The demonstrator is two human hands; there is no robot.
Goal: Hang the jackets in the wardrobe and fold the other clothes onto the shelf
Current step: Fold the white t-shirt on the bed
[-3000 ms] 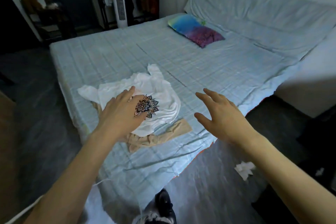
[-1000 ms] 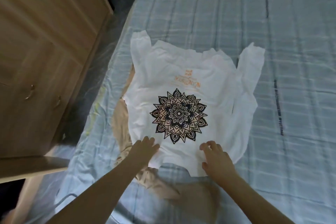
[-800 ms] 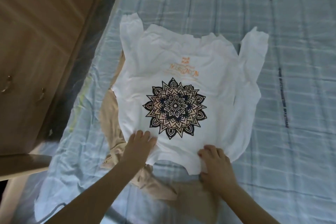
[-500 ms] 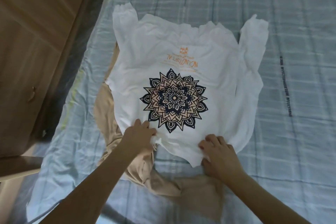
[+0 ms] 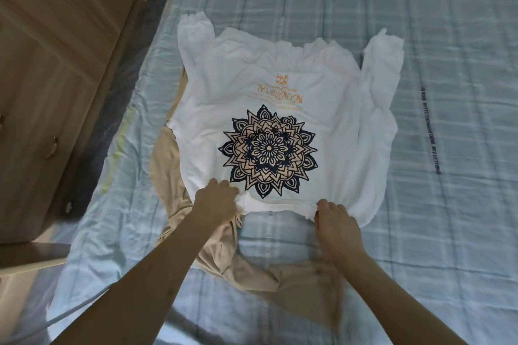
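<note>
Since half a second ago, the near hem has bunched into both hands. The left hand (image 5: pixel 217 199) and right hand (image 5: pixel 333 218) pinch the white T-shirt (image 5: pixel 269 98), which stretches toward the frame's top on the bed (image 5: pixel 448 36).

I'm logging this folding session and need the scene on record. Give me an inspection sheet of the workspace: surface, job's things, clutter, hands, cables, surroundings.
Surface: bed under a pale blue checked sheet, wrinkled near the left edge.
Job's things: white T-shirt spread flat, mandala print up, sleeves pointing away; beige garment crumpled, partly under the shirt's left side and near edge.
Clutter: nothing seen.
Hands: left hand and right hand each pinch the shirt's near edge.
Cables: a thin pale cord at lower left; what it is cannot be told.
Surroundings: wooden cabinet with handles beside the bed, on the left.
</note>
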